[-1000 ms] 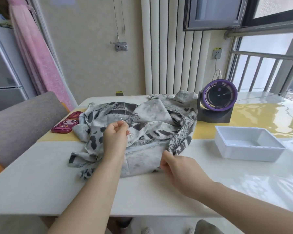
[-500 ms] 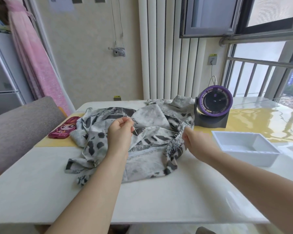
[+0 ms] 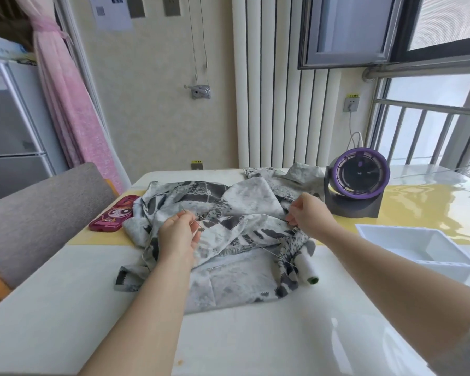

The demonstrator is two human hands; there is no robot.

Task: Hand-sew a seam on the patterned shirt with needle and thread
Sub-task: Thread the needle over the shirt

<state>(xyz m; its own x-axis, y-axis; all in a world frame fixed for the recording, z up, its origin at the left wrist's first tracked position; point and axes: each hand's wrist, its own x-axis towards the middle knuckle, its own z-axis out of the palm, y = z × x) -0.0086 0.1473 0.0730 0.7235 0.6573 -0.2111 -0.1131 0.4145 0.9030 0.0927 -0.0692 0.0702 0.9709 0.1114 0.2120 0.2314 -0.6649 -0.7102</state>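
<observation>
Items as I read them from the head view:

1. Patterned shirt (image 3: 244,232): grey and white print, lying crumpled in a heap on the white bench (image 3: 255,335), its far edge over the yellow mat (image 3: 432,207). Both hands are on it.

2. Left hand (image 3: 177,236): over the left half of the shirt, fingers (image 3: 183,217) curled with the tips closed in a pinch on the needle.

3. Needle (image 3: 192,219): thin and pale, sticking out slantwise from the left fingertips just above the cloth. I cannot tell whether its point is in the fabric.

4. Right hand (image 3: 311,215): at the right edge of the shirt, fingertips drawn together and pinching a raised fold of cloth. I cannot tell whether thread is also in that pinch.

5. Thread (image 3: 269,252): a fine light line running across the lower right folds of the shirt toward the spool.

6. Spool (image 3: 305,264): white, lying on its side on the bench, touching the shirt's right edge, green core end facing me.

7. Phone case (image 3: 111,217): pink with a cartoon face, flat on the mat just left of the shirt.

8. Fan (image 3: 360,176): purple ring on a dark base, behind the right hand, close to the shirt.

9. Tray (image 3: 415,263): white, rectangular, on the bench to the right, apart from the shirt.

10. Chair (image 3: 38,213): grey padded back at the bench's left side
</observation>
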